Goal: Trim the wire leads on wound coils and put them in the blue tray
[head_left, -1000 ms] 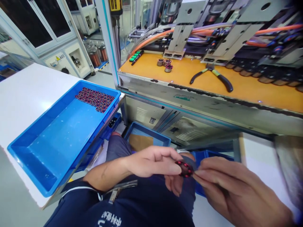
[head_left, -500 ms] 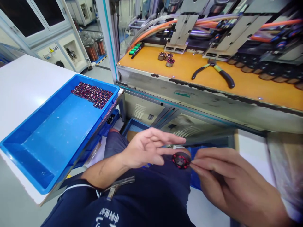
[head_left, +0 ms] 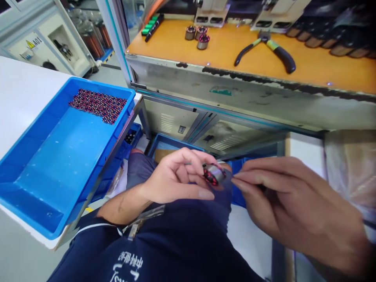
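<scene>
A small round wound stator, metal-sided with red-and-dark coils, sits over my lap between both hands. My left hand curls around it, fingers and thumb closed on it. My right hand comes in from the right with thumb and forefinger pinched together at the part's right edge; what they pinch is too small to make out. A blue tray on the white table at my left holds several similar stators packed in its far corner.
An orange bench top ahead carries black-handled pliers, three loose stators and a green-buttoned tool. Blue bins stand on the floor by my knees. Copper wire spools stand at the back left.
My left hand opened half a second ago, then closed on the stator again. The part has turned from face-on to side-on. My view has tilted downward.
</scene>
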